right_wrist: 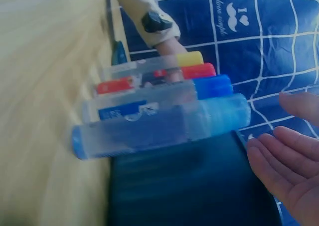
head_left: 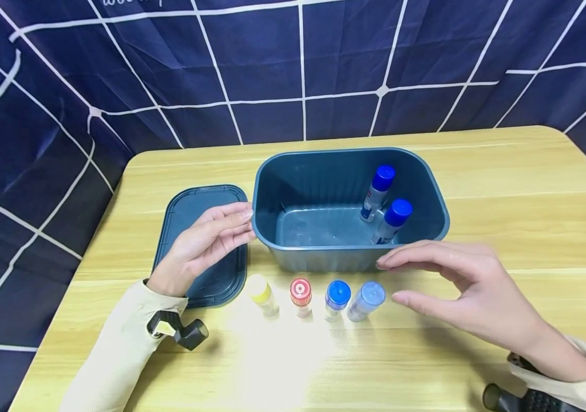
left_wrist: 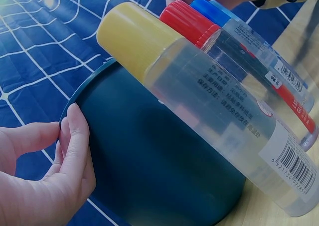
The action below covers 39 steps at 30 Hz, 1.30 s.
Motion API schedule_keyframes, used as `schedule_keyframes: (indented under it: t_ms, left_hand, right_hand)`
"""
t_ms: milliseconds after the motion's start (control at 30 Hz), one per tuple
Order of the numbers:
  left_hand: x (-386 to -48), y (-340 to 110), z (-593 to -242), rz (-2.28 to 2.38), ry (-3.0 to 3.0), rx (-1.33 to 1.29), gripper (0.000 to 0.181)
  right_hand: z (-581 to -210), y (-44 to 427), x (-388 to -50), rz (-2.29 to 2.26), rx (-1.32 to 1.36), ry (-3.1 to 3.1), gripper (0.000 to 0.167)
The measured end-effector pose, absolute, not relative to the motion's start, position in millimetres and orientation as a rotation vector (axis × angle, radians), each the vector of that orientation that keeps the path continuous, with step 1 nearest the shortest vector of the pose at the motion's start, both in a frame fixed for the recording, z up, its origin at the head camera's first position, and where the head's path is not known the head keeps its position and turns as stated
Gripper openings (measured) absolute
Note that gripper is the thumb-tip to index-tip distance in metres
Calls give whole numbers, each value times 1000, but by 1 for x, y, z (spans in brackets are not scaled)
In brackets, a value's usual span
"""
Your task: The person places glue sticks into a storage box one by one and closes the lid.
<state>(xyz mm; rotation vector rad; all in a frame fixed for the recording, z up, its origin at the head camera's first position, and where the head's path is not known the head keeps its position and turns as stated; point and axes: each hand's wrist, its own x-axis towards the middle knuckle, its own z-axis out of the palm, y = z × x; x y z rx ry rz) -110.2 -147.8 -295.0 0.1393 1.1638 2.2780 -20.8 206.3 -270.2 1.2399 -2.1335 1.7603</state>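
A dark teal plastic bin (head_left: 324,258) stands on the table, with two blue-capped glue bottles (head_left: 395,217) leaning inside its right part. My left hand (head_left: 205,243) touches the bin's left end near the rim, fingers mostly straight. In front of the bin stands a row of clear liquid-glue bottles: one yellow-capped (left_wrist: 219,111), one red-capped (head_left: 301,294), one blue-capped (head_left: 337,297) and one light-blue-capped (right_wrist: 164,128). To the right of this row hovers my right hand (head_left: 458,280), thumb and fingers apart, holding nothing. The light-blue-capped bottle is nearest to it.
A teal lid (head_left: 221,286) lies flat left of the bin, partly beneath my left hand. The wooden table (head_left: 519,229) reaches back to a dark blue cloth (head_left: 262,63) with white lines, which also hangs at the left.
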Motion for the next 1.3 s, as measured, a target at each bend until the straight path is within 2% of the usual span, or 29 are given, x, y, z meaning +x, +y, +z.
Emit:
schedule_keyframes:
  t_ms: [300, 533, 933, 1300]
  left_hand:
    - [-109, -148, -293, 2271, 1210, 106, 13]
    - [-108, -148, -293, 2269, 1162, 115, 12]
    - [-109, -148, -293, 2260, 1192, 116, 12]
    - [-110, -147, -293, 2251, 1224, 84, 17]
  right_hand:
    - [-281, 193, -11, 1592, 1078, -2355, 58]
    - [-291, 190, -7, 1599, 979, -2492, 55]
    - [-303, 188, -9, 1563, 952, -2518, 49]
    - [-307, 188, -10, 1497, 1005, -2432, 51]
